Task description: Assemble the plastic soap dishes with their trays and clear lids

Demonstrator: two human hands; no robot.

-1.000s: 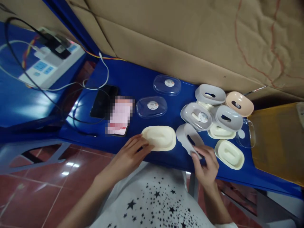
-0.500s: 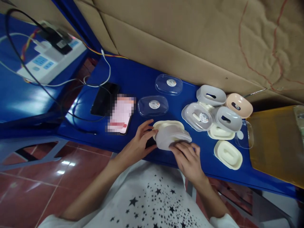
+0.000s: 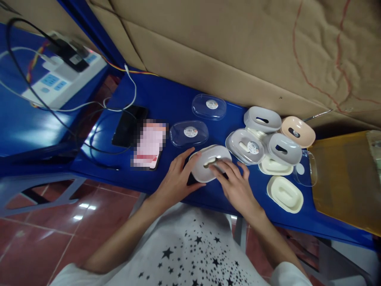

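A light grey oval plastic cover with a slot in its middle lies over a cream oval base at the table's front edge. Only a sliver of the base shows along the rear rim. My left hand grips the cover's left end, fingers behind and thumb in front. The fingers of my right hand are bent around the slot and right side, gripping the cover there. To the right lies a loose cream base. Beyond my hands are two clear oval lids with round labels.
At right are stacked grey slotted pieces, a peach one and another clear lid. A yellowish box closes the right side. Two phones, cables and a power strip lie left on blue tables.
The grey cover was tilted up above the cream base. It has come down flat over the base, and my right fingers have moved from its front edge to the slot.
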